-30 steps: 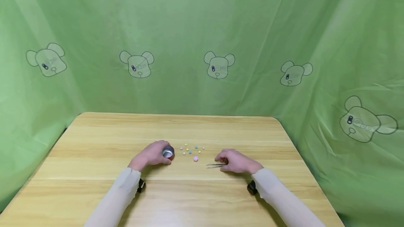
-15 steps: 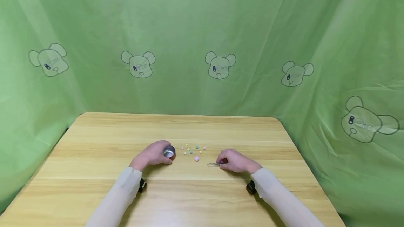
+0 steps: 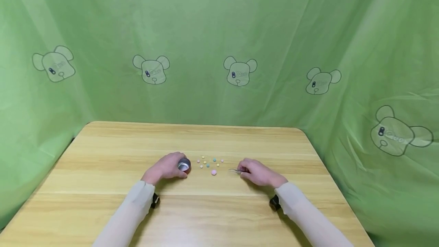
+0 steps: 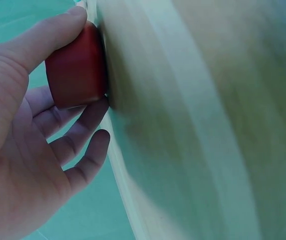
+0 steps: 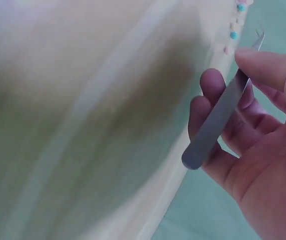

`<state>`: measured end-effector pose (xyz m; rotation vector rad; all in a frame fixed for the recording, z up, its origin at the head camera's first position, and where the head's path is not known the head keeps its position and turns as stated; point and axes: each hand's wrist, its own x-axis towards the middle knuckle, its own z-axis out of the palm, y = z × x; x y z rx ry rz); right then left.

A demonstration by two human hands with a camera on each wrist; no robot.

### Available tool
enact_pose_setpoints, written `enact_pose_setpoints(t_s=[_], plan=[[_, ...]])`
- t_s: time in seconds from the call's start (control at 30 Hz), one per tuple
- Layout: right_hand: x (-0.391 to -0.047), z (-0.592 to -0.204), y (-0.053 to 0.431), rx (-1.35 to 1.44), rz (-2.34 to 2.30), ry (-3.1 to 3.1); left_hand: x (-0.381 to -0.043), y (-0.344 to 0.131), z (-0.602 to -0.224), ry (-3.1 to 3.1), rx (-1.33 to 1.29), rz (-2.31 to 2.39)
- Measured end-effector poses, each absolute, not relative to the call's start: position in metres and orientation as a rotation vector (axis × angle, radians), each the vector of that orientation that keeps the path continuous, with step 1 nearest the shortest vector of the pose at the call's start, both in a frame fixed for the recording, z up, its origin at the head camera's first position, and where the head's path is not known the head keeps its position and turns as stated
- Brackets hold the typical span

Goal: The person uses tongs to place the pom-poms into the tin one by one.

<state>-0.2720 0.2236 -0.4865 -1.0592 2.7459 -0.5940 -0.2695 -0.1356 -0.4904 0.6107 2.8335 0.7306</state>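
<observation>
On the wood-grain table [image 3: 178, 220], a person's left hand [image 3: 168, 166] holds a small red tin [image 3: 184, 165] from the side, thumb against one flank and fingertips against the other, with the last finger lying free of it in the left wrist view. Gripping it that way keeps the fingers off the dark rim, so the silvery hollow on top is left uncovered, and the hand probably serves mainly to steady it. The head view is too small and the tin too shaded to tell how deep that hollow goes, or whether the base sits quite flat. Just beyond the tin, between the two hands, lie eight tiny pastel balls [image 3: 207, 165] in yellow, pink, blue and a paler tone, loosely scattered, with one larger pink ball [image 3: 214, 172] nearer the person; the layout seems to put them within easy reach of either side. The right hand [image 3: 258, 172] pinches a pair of metal tweezers [image 5: 218, 117] between thumb and fingers, the blunt joined end jutting back past the fingers. The fine tips stand slightly parted and point towards the balls, well apart from the tin. Held this far forward, the tweezers should allow small squeezes to work the tips with good control.
</observation>
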Motion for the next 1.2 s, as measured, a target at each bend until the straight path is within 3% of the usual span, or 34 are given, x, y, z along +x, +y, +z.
enact_pose_setpoints(t_s=[1.2], plan=[[-0.306,-0.483,0.194,-0.868,-0.532,2.825,-0.272,-0.137,-0.49,2.841,0.612,0.724]])
